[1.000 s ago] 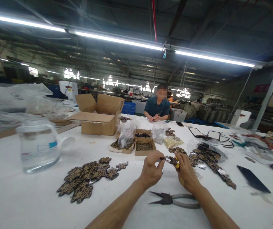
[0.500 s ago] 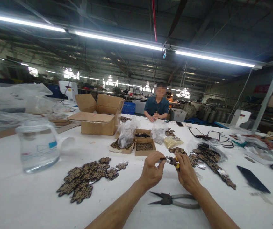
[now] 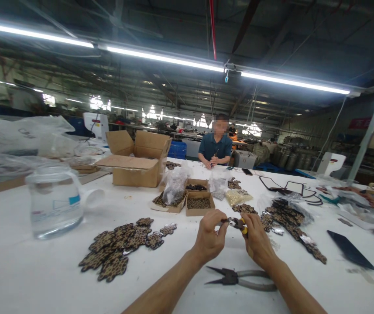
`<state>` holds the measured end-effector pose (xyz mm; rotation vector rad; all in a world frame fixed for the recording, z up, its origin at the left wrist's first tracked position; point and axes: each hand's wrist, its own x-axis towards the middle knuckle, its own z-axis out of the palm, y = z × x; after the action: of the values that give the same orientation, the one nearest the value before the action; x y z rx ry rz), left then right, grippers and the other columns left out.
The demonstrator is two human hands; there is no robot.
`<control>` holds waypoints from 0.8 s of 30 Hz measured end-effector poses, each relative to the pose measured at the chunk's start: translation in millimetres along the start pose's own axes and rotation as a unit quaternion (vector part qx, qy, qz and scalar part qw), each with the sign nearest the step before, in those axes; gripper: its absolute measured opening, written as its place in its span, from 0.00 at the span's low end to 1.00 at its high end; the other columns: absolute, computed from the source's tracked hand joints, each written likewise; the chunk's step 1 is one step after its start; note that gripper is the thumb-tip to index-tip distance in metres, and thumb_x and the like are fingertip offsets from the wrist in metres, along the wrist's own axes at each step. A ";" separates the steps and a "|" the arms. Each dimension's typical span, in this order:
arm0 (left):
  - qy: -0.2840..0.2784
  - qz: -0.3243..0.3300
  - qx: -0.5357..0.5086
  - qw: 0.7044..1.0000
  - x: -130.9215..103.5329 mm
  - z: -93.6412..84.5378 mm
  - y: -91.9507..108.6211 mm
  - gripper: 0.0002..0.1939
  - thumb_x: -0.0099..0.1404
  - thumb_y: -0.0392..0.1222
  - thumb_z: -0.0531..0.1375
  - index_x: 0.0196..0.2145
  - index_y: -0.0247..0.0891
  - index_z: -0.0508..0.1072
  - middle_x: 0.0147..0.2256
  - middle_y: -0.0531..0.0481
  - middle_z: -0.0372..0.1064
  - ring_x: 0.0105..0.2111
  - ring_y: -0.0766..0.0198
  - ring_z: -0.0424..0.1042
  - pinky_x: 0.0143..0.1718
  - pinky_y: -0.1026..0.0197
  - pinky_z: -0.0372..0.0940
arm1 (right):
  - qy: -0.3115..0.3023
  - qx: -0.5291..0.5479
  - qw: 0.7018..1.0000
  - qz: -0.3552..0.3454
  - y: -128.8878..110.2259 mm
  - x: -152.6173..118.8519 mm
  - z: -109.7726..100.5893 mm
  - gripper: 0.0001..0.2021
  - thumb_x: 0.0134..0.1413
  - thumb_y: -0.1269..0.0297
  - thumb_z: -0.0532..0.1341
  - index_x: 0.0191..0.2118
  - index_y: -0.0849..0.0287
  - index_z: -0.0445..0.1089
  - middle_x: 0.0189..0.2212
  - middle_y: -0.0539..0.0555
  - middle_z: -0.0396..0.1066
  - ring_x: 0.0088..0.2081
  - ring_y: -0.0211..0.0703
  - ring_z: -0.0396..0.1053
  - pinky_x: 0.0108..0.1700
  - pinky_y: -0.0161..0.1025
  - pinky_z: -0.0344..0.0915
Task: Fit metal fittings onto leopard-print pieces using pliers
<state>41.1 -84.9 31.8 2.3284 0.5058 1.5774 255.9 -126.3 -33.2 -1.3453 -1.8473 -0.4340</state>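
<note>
My right hand (image 3: 256,237) is closed round a pair of small pliers (image 3: 237,223) with yellow handles. Their jaws point left and meet a small, dark piece at the fingertips of my left hand (image 3: 210,235). That piece is pinched between thumb and fingers and mostly hidden, so its kind is unclear. Below both hands, long-nosed pliers (image 3: 231,276) with grey handles lie on the white table, jaws parted. To the left is a pile of leopard-print, flower-edged patches (image 3: 113,250). More leopard-print patches (image 3: 286,218) form a heap on the right.
Beyond my hands stand a small box of brass-coloured bits (image 3: 200,211), other open boxes and plastic bags. A clear water jug (image 3: 55,205) is at left, near a large carton (image 3: 134,174). A dark flat panel (image 3: 350,249) lies right. A person (image 3: 215,146) sits opposite.
The view has shifted slightly, so everything sits a little lower and further right. Both hands keep nearly the same pose, with the pliers still at the small piece.
</note>
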 end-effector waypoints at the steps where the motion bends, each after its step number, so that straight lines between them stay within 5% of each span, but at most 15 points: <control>1: 0.001 0.000 0.002 1.000 -0.2 0.2 -0.9 0.04 0.64 0.34 0.58 0.36 0.38 0.73 0.33 0.45 0.73 0.37 0.57 0.71 0.40 0.55 0.65 | -0.001 0.000 1.000 -0.004 0.2 0.1 0.1 0.38 0.47 0.83 0.52 0.66 0.56 0.51 0.56 0.63 0.60 0.57 0.57 0.59 0.57 0.61 0.62; 11: 0.000 -0.043 -0.011 0.999 1.6 -0.9 -1.0 0.05 0.65 0.35 0.57 0.36 0.39 0.74 0.32 0.47 0.72 0.34 0.60 0.70 0.38 0.58 0.65 | 0.009 -0.004 1.000 0.001 3.9 3.5 -5.8 0.38 0.47 0.82 0.52 0.66 0.55 0.52 0.56 0.63 0.61 0.57 0.58 0.60 0.57 0.61 0.62; 17: -0.032 -0.059 -0.031 0.997 -1.8 3.6 0.7 0.05 0.66 0.36 0.57 0.34 0.38 0.73 0.31 0.48 0.71 0.33 0.61 0.69 0.36 0.59 0.64 | 0.037 0.043 0.993 0.107 -1.8 9.9 -20.2 0.11 0.61 0.65 0.54 0.47 0.57 0.68 0.38 0.60 0.71 0.39 0.54 0.67 0.41 0.50 0.66; 21: -0.065 -0.065 -0.051 0.994 -8.0 13.2 5.4 0.05 0.66 0.35 0.57 0.34 0.38 0.72 0.31 0.48 0.70 0.32 0.62 0.67 0.35 0.59 0.63 | -0.018 0.225 0.947 0.229 -22.7 17.4 -32.6 0.16 0.63 0.51 0.55 0.40 0.59 0.68 0.29 0.55 0.70 0.30 0.46 0.67 0.32 0.40 0.63; 24: -0.079 -0.066 -0.055 0.993 -11.3 19.4 7.4 0.05 0.65 0.35 0.57 0.34 0.39 0.72 0.31 0.49 0.70 0.33 0.62 0.67 0.37 0.59 0.63 | -0.068 0.344 0.904 0.245 -39.2 23.5 -42.6 0.18 0.61 0.48 0.57 0.34 0.60 0.68 0.25 0.53 0.69 0.28 0.42 0.66 0.31 0.38 0.62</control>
<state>56.2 -97.3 18.5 2.2643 0.5106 1.3146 234.2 -154.6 18.1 -1.2733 -1.4646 0.5452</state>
